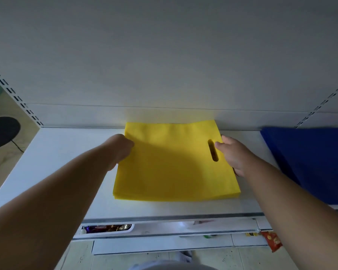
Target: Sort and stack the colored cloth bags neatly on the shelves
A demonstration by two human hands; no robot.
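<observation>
A flat stack of yellow cloth bags (172, 164) lies in the middle of the white shelf (62, 152), its back edge near the rear panel. A slot handle is cut near the stack's right side. My left hand (118, 148) holds the stack's left edge with curled fingers, some tucked under it. My right hand (232, 154) grips the right edge, thumb on top beside the slot handle and fingers under the stack. A pile of blue cloth bags (308, 162) lies at the right end of the same shelf.
The shelf's white back panel (164, 65) rises right behind the bags, with slotted uprights (16, 96) at either side. Lower shelves below hold a tray of wrapped snacks (107, 228) and an orange packet (271, 240). A dark round stool (2, 131) stands at the far left.
</observation>
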